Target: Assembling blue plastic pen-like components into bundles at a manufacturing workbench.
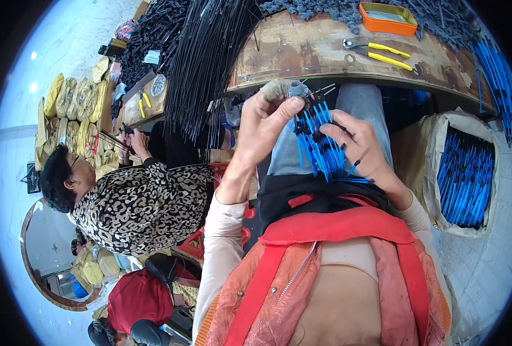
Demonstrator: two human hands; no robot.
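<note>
Over my lap, my left hand [267, 118] is closed, pinching a small grey plastic part [298, 88] between thumb and fingers; a tan wrapping covers a fingertip. My right hand [359, 141] is closed around a bundle of thin blue rods [319, 141] with black fittings. The rods hang downward in a loose fan, and their upper black ends reach close to the grey part. Whether the part touches a rod, I cannot tell. A few dark thin tips stick out at the upper right of the bundle.
Ahead is a worn wooden table [308, 49] with yellow-handled pliers [380, 55], an orange tin [387, 20], grey parts [325, 10] and long black rods [201, 69]. At right stands a sack [431, 167] of blue rods. A co-worker [140, 202] sits at left; another person [140, 303] is behind.
</note>
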